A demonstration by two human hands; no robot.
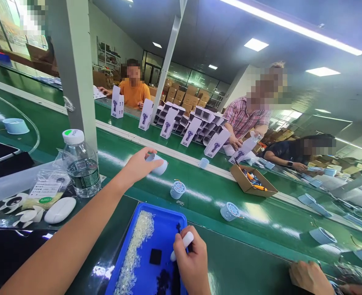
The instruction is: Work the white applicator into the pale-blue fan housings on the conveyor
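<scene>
Stretched out over the green conveyor belt, my left hand grips a light-blue cylindrical housing between thumb and fingers. My right hand is closed around a white pen-shaped tool with a rounded end, over the blue tray. In that tray lie many small clear ring-like pieces along the left side, a black square and small dark pieces. Beyond my right hand, two more light-blue housings sit on the belt, their round grilles facing up.
A water bottle, a white mouse-shaped object and plastic bags stand at left beside a metal post. Printed boxes line the belt's far side near an open carton. A co-worker's hand is at lower right; several people work opposite.
</scene>
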